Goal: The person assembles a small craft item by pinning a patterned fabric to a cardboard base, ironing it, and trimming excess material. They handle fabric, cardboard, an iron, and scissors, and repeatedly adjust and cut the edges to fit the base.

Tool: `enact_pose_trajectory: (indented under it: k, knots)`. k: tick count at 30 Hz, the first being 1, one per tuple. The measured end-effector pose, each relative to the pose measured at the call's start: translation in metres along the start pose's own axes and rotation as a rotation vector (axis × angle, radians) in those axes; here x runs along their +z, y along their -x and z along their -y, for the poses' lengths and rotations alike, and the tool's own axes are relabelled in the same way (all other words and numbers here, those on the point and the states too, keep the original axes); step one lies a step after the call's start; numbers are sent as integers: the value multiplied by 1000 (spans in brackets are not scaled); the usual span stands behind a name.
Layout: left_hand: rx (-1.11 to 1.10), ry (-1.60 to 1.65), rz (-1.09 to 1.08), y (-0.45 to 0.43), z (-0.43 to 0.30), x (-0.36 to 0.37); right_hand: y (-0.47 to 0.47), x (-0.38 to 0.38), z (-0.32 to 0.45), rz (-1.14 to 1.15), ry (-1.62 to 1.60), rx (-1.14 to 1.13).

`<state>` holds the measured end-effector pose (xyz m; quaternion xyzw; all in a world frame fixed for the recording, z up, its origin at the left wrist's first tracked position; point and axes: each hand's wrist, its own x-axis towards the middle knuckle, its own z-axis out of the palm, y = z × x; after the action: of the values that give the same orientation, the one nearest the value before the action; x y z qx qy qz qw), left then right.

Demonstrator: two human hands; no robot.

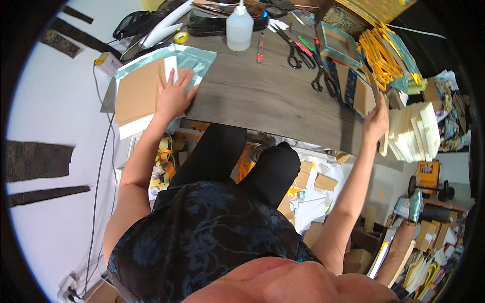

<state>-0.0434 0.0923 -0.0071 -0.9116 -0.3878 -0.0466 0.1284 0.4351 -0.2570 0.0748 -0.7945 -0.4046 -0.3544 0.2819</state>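
Observation:
My left hand point(174, 94) lies flat with spread fingers at the left of the table. It rests across the right edge of a brown cardboard sheet point(138, 89) and a white strip. Beneath these spreads shiny teal fabric point(202, 60) with white parts. At the table's right side, my right hand point(376, 123) has its fingers closed around a narrow brown strip point(373, 85), seen nearly edge-on; its material is unclear. Just right of that hand stands a stack of cream foam-like blocks point(413, 132). To its left lie brown boards with a dark blue patterned band point(350, 89).
Black-handled scissors point(295, 55), a red utility knife point(260, 47) and a clear squeeze bottle point(240, 28) sit toward the back of the grey wood-grain table point(257, 91). A teal-edged open box point(339, 43) stands beside orange folded pieces point(379, 57). Yellow tape point(181, 37) lies at back left.

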Motion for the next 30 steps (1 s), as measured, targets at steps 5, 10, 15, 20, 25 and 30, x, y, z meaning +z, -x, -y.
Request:
enact_pose_trajectory:
  k: [5, 10, 15, 20, 25, 30]
  knots:
    - [7, -8, 5, -9, 19, 10, 40, -22, 109, -167, -145, -297]
    - [23, 53, -31, -12, 24, 13, 120, -20, 228, 547, -149, -346]
    - [238, 519, -416, 18, -15, -20, 145, -30, 236, 561, -413, -119]
    - [-149, 1323, 187, 79, -101, -37, 125, -15, 213, 471, -424, -96]
    - [-327, 1958, 566, 77, -133, -26, 128, -5, 220, 567, -412, -174]
    - [-228, 1924, 250, 79, -103, -35, 123, 10, 205, 514, -357, -78]
